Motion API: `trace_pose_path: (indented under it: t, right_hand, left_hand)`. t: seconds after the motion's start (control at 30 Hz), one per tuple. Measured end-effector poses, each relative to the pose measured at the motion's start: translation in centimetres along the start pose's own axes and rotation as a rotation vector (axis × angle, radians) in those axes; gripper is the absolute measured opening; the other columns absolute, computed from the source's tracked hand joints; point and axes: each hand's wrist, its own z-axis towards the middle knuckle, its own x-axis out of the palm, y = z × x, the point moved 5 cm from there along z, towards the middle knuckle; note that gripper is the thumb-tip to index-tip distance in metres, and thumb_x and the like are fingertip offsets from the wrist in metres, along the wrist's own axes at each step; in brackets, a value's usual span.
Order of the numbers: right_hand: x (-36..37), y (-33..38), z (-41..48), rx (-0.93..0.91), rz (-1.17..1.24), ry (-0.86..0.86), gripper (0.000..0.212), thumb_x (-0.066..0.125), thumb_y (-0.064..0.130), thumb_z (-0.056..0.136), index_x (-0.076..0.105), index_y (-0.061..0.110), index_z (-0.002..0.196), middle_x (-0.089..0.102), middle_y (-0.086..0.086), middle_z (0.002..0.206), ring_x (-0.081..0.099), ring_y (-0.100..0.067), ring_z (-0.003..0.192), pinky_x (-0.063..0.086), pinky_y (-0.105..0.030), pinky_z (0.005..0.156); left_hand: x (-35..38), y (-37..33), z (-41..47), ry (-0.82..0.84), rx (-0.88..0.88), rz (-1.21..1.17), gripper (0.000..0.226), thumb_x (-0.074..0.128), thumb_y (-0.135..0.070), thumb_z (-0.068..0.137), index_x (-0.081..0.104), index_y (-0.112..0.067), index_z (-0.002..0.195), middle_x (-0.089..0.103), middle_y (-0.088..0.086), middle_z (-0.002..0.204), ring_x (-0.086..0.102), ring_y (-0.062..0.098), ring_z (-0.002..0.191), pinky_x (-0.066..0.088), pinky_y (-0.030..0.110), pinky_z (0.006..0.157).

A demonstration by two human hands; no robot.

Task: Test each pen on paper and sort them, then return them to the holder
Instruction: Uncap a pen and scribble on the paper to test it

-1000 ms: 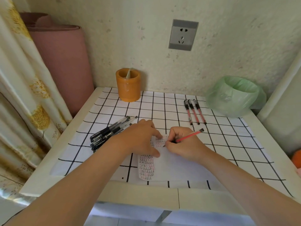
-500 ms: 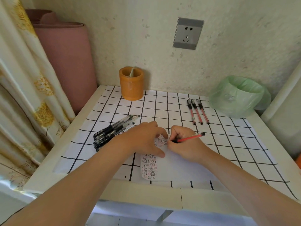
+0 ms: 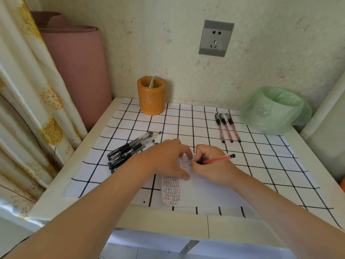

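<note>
Gridded tabletop (image 3: 261, 165), left hand (image 3: 164, 157) fingers pressing paper (image 3: 205, 193) near front edge, right hand (image 3: 212, 166) fingers pinching red pen (image 3: 218, 159)

Left hand (image 3: 164, 157): palm down, fingers arched and spread, fingertips and thumb pressing the upper left of the paper (image 3: 205, 193). Right hand (image 3: 211, 165): resting on the paper just beside the left, fingers curled round a red pen (image 3: 218, 159). Forearms: bare, converging over the paper's near edge.

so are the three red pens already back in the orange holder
No, the three red pens lie side by side on the checked cloth, well apart from the orange holder.
</note>
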Motion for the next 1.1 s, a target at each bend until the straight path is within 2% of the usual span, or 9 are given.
trace_pose_path:
  t: [0.13,0.37,0.53,0.67,0.8,1.0,1.1]
  right_hand:
    - [-0.02,0.06,0.00,-0.001,-0.002,0.001,0.020,0.065,-0.003,0.076,0.050,0.008,0.068,0.049,0.003,0.057,0.036,-0.008,0.051,0.030,-0.022,0.044]
    - [-0.08,-0.14,-0.12,-0.018,0.022,-0.026,0.024,0.066,-0.003,0.078,0.052,0.011,0.066,0.049,0.007,0.058,0.037,-0.007,0.051,0.031,-0.021,0.045]
    - [0.10,-0.21,-0.15,-0.019,0.001,0.021,0.022,0.065,-0.005,0.076,0.052,0.010,0.066,0.047,0.010,0.055,0.037,-0.006,0.049,0.031,-0.021,0.045]
    - [-0.03,-0.18,-0.04,-0.033,0.014,-0.001,0.017,0.065,0.001,0.074,0.051,0.007,0.066,0.049,0.003,0.059,0.039,-0.009,0.052,0.032,-0.026,0.047]
    - [0.06,-0.05,-0.07,-0.020,0.008,-0.002,0.018,0.065,-0.002,0.075,0.050,0.006,0.067,0.048,0.001,0.058,0.037,-0.009,0.051,0.030,-0.023,0.045]
    - [0.00,-0.01,-0.15,-0.025,0.003,-0.022,0.021,0.065,-0.005,0.076,0.050,0.006,0.066,0.047,0.008,0.057,0.036,-0.006,0.050,0.030,-0.019,0.044]
    - [0.05,-0.02,-0.17,-0.032,0.010,-0.012,0.022,0.065,-0.003,0.077,0.051,0.010,0.066,0.049,0.005,0.060,0.038,-0.007,0.053,0.031,-0.021,0.046]
  left_hand:
    - [-0.02,-0.08,-0.07,0.005,-0.005,-0.002,0.062,0.082,-0.054,0.067,0.056,-0.042,0.122,0.047,-0.012,0.106,0.047,0.011,0.101,0.048,0.035,0.088]
    - [-0.05,-0.12,-0.06,0.004,-0.007,-0.003,0.062,0.082,-0.054,0.067,0.056,-0.042,0.122,0.047,-0.012,0.106,0.047,0.011,0.102,0.047,0.036,0.089]
    - [-0.06,-0.09,-0.02,0.004,-0.008,-0.005,0.063,0.083,-0.054,0.067,0.056,-0.042,0.122,0.047,-0.012,0.106,0.048,0.011,0.102,0.048,0.038,0.091]
    - [-0.05,-0.10,0.01,0.007,-0.010,-0.001,0.063,0.082,-0.054,0.067,0.056,-0.042,0.123,0.047,-0.013,0.106,0.047,0.011,0.101,0.048,0.037,0.090]
    - [-0.06,-0.05,0.07,0.008,-0.008,-0.003,0.062,0.082,-0.054,0.067,0.056,-0.042,0.122,0.047,-0.012,0.106,0.047,0.012,0.102,0.048,0.037,0.090]
    - [0.03,-0.02,-0.01,0.004,-0.011,-0.007,0.063,0.082,-0.054,0.066,0.055,-0.043,0.122,0.047,-0.012,0.106,0.047,0.011,0.102,0.048,0.039,0.091]
    - [0.02,0.04,0.02,0.002,-0.011,-0.013,0.062,0.082,-0.054,0.066,0.056,-0.043,0.121,0.047,-0.012,0.106,0.047,0.011,0.102,0.048,0.039,0.091]
